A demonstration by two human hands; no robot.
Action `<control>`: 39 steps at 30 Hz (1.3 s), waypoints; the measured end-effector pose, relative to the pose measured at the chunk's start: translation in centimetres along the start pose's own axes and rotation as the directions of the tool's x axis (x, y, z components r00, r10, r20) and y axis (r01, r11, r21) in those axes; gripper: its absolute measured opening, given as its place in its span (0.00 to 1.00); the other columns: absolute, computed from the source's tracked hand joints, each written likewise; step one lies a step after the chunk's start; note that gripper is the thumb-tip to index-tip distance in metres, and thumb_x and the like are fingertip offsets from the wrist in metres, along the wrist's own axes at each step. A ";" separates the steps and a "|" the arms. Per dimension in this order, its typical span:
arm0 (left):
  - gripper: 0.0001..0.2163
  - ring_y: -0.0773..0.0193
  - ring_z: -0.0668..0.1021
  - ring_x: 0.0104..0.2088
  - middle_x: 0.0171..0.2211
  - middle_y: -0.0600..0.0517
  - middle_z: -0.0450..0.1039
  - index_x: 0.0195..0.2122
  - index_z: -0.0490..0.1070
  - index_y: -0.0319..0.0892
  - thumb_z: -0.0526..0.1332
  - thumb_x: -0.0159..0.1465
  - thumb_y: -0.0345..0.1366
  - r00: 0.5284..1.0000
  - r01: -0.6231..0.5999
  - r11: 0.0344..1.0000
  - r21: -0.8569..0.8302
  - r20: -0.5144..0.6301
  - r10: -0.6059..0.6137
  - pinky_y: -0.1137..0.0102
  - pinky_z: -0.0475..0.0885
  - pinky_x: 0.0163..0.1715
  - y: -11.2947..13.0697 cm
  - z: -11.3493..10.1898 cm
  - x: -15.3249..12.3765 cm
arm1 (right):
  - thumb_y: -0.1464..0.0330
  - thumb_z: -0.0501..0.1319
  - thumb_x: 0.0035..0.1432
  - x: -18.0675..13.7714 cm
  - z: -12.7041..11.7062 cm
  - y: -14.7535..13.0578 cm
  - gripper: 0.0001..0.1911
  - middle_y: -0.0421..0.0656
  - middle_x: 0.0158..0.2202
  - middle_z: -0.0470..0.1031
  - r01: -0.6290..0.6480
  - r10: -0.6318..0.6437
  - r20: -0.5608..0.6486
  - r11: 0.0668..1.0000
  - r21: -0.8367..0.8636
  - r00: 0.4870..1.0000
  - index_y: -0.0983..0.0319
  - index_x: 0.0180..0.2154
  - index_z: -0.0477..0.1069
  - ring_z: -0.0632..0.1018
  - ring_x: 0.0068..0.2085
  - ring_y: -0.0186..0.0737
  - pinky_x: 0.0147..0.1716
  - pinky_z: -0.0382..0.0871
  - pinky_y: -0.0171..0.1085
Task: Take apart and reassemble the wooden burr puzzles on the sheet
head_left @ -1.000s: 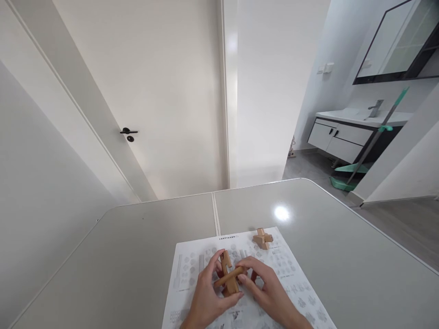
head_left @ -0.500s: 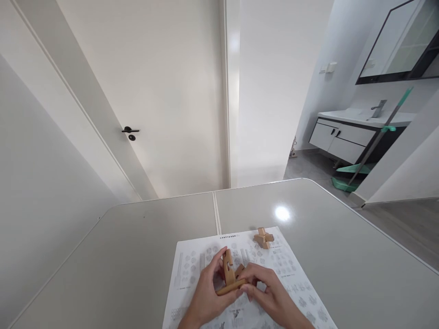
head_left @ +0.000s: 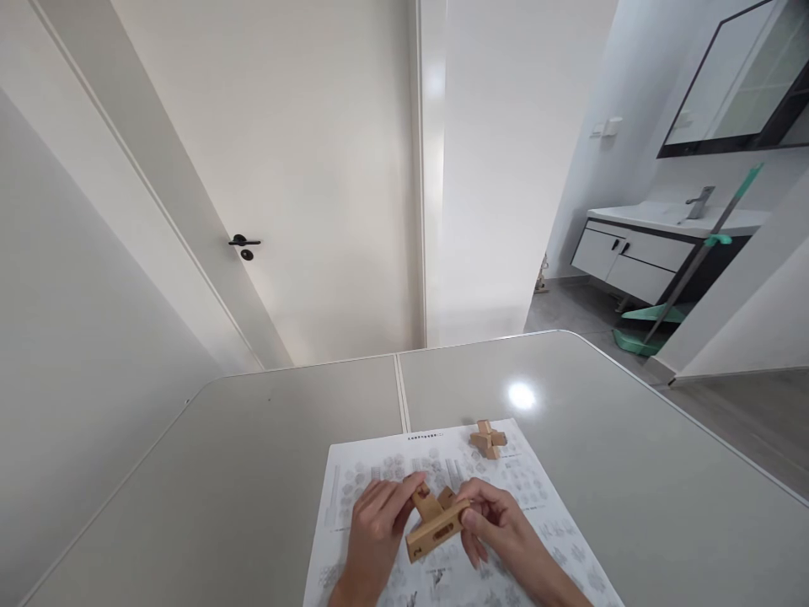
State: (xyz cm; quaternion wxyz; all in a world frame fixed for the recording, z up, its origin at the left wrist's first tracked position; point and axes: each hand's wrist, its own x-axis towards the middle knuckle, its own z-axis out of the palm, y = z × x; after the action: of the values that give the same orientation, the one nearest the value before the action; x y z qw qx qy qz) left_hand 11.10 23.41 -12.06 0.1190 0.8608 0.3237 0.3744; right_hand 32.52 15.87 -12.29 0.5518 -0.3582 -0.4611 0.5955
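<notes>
Between both hands is a cluster of notched wooden puzzle pieces (head_left: 435, 523), held just above a printed instruction sheet (head_left: 537, 506). My left hand (head_left: 374, 533) pinches the upright piece from the left, thumb and fingers closed on it. My right hand (head_left: 499, 529) grips the right end of the long slotted bar, fingers curled. A small assembled wooden cross (head_left: 487, 439) lies on the sheet's far right corner, apart from both hands.
The sheet lies on a grey table (head_left: 253, 472) with a seam down its middle. Beyond stand a white door with a black handle (head_left: 243, 243), a vanity with sink (head_left: 657, 232) and a green broom and dustpan (head_left: 645, 324) on the floor.
The wooden pieces have been turned: the long bar now tilts with its slotted face toward me, and the upright piece sits lower. Both hands shifted slightly right and kept their hold.
</notes>
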 end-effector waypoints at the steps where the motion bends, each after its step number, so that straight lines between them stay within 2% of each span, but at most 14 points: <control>1: 0.13 0.61 0.81 0.32 0.34 0.52 0.81 0.55 0.74 0.49 0.55 0.74 0.32 0.999 0.004 0.998 0.056 -0.040 -0.002 0.68 0.74 0.36 -0.2 -0.1 0.0 | 0.48 0.65 0.62 -0.1 -0.1 0.1 0.21 0.33 0.16 0.67 0.001 -0.001 0.003 1.000 0.017 1.000 0.60 0.35 0.72 0.65 0.16 0.31 0.20 0.58 0.32; 4: 0.11 0.65 0.75 0.26 0.28 0.53 0.74 0.37 0.76 0.45 0.55 0.74 0.37 0.984 0.155 0.979 0.129 -0.102 -0.143 0.71 0.70 0.29 -0.1 -0.4 0.4 | 0.48 0.63 0.63 -0.2 -0.6 -0.3 0.22 0.32 0.16 0.64 0.001 -0.002 -0.017 1.000 -0.030 1.000 0.61 0.36 0.73 0.63 0.17 0.30 0.21 0.58 0.32; 7: 0.18 0.67 0.68 0.23 0.26 0.55 0.65 0.27 0.68 0.44 0.52 0.75 0.39 0.947 0.321 0.944 0.076 -0.017 -0.320 0.72 0.66 0.25 0.7 -0.7 0.9 | 0.49 0.60 0.67 -0.1 -0.8 -1.1 0.21 0.33 0.21 0.61 -0.034 0.011 -0.112 0.978 -0.208 0.994 0.60 0.42 0.74 0.63 0.22 0.32 0.24 0.57 0.33; 10: 0.17 0.64 0.70 0.28 0.29 0.54 0.65 0.27 0.65 0.44 0.49 0.75 0.38 0.946 0.307 0.950 0.060 0.091 -0.312 0.70 0.68 0.30 1.3 -0.6 1.0 | 0.50 0.56 0.69 0.1 -0.8 -1.3 0.20 0.34 0.24 0.60 -0.039 -0.031 -0.159 0.909 -0.415 0.987 0.60 0.40 0.73 0.63 0.26 0.35 0.26 0.57 0.34; 14: 0.16 0.59 0.72 0.37 0.32 0.51 0.67 0.28 0.66 0.44 0.50 0.74 0.35 0.959 0.208 0.966 0.152 0.162 -0.232 0.62 0.70 0.41 1.4 -0.2 0.7 | 0.53 0.53 0.71 0.2 -0.6 -0.6 0.19 0.36 0.25 0.64 -0.042 -0.042 -0.125 0.801 -0.597 0.991 0.59 0.36 0.71 0.63 0.26 0.36 0.25 0.56 0.34; 18: 0.14 0.56 0.72 0.39 0.35 0.50 0.69 0.29 0.68 0.44 0.52 0.73 0.35 0.960 0.175 0.965 0.194 0.185 -0.212 0.59 0.69 0.42 1.4 0.2 0.5 | 0.59 0.53 0.72 0.1 -0.7 -0.1 0.15 0.37 0.25 0.67 -0.017 -0.065 -0.090 0.710 -0.704 0.994 0.59 0.36 0.69 0.66 0.24 0.36 0.25 0.57 0.34; 21: 0.12 0.55 0.72 0.39 0.37 0.49 0.70 0.31 0.68 0.44 0.53 0.73 0.36 0.960 0.198 0.962 0.186 0.164 -0.229 0.58 0.70 0.41 1.6 0.1 0.5 | 0.64 0.56 0.69 0.1 -0.8 -0.1 0.08 0.39 0.29 0.73 0.032 -0.128 -0.054 0.593 -0.804 0.990 0.58 0.37 0.69 0.71 0.27 0.38 0.27 0.61 0.35; 23: 0.10 0.55 0.72 0.40 0.38 0.49 0.70 0.34 0.68 0.44 0.53 0.73 0.36 0.949 0.239 0.959 0.151 0.173 -0.263 0.57 0.71 0.42 1.7 0.0 0.6 | 0.66 0.57 0.67 0.1 -0.8 0.0 0.04 0.41 0.33 0.75 0.072 -0.179 -0.022 0.500 -0.863 0.984 0.58 0.38 0.70 0.75 0.31 0.40 0.29 0.64 0.36; 26: 0.05 0.52 0.73 0.47 0.44 0.47 0.71 0.44 0.69 0.45 0.56 0.71 0.37 0.937 0.270 0.962 0.051 0.216 -0.274 0.54 0.72 0.48 2.0 0.0 0.5 | 0.67 0.57 0.67 0.3 -0.9 0.5 0.03 0.42 0.37 0.74 0.090 -0.221 -0.001 0.402 -0.911 0.975 0.57 0.39 0.69 0.77 0.32 0.41 0.29 0.65 0.36; 27: 0.08 0.50 0.73 0.50 0.48 0.46 0.71 0.48 0.69 0.45 0.58 0.70 0.38 0.936 0.266 0.964 0.015 0.236 -0.262 0.52 0.72 0.51 2.2 0.1 0.4 | 0.67 0.57 0.67 0.3 -0.9 0.7 0.03 0.42 0.37 0.74 0.087 -0.235 -0.007 0.386 -0.918 0.972 0.57 0.39 0.68 0.77 0.32 0.41 0.29 0.66 0.35; 30: 0.24 0.44 0.69 0.59 0.59 0.43 0.67 0.60 0.65 0.49 0.66 0.64 0.41 0.927 0.252 0.967 -0.049 0.299 -0.226 0.48 0.69 0.58 2.7 0.6 -0.2 | 0.68 0.56 0.67 0.4 -0.9 1.0 0.03 0.41 0.36 0.74 0.076 -0.284 -0.039 0.384 -0.920 0.958 0.57 0.39 0.67 0.76 0.31 0.40 0.30 0.68 0.36; 33: 0.35 0.40 0.67 0.62 0.63 0.42 0.64 0.64 0.61 0.50 0.72 0.56 0.41 0.921 0.241 0.969 -0.058 0.330 -0.209 0.46 0.67 0.61 3.0 1.1 -0.5 | 0.68 0.53 0.69 0.4 -0.7 1.0 0.05 0.41 0.35 0.73 0.102 -0.296 -0.041 0.452 -0.886 0.954 0.56 0.39 0.67 0.76 0.31 0.40 0.32 0.70 0.36; 35: 0.36 0.41 0.68 0.62 0.63 0.43 0.65 0.64 0.61 0.50 0.72 0.56 0.39 0.927 0.225 0.973 -0.050 0.318 -0.198 0.47 0.67 0.62 3.0 1.2 -0.4 | 0.67 0.52 0.71 0.4 -0.5 1.0 0.06 0.41 0.36 0.74 0.121 -0.279 -0.033 0.519 -0.846 0.960 0.56 0.41 0.67 0.76 0.32 0.39 0.31 0.70 0.36; 39: 0.28 0.46 0.70 0.62 0.62 0.45 0.68 0.63 0.64 0.52 0.66 0.62 0.36 0.941 0.173 0.984 0.037 0.291 -0.176 0.51 0.68 0.62 2.1 0.8 0.0 | 0.63 0.51 0.72 0.5 -0.6 1.4 0.09 0.42 0.39 0.76 0.092 -0.273 -0.093 0.596 -0.798 0.958 0.57 0.45 0.68 0.74 0.27 0.37 0.29 0.71 0.36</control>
State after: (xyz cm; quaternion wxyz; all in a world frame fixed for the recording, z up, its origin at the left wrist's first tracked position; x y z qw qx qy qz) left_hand 12.64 21.82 -11.65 0.1934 0.8753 0.3794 0.2289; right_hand 32.58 16.53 -13.81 0.4416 -0.5734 -0.6497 0.2327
